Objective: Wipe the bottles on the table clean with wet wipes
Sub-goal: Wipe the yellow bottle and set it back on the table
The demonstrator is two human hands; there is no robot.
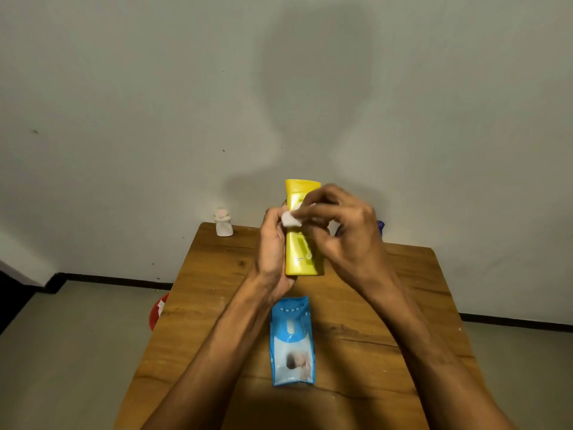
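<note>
A yellow bottle [302, 252] is held upright above the wooden table [217, 305], near the middle of the view. My left hand [273, 246] grips its left side from behind. My right hand [344, 228] presses a crumpled white wet wipe [291, 219] against the bottle's upper front. A small white bottle [224, 223] stands at the table's far left corner. A blue bottle [380, 226] peeks out behind my right hand, mostly hidden. The blue pack of wet wipes [293, 339] lies flat on the table between my forearms.
A red object [158, 310] shows below the table's left edge. A plain wall rises right behind the table's far edge. Grey floor lies on both sides.
</note>
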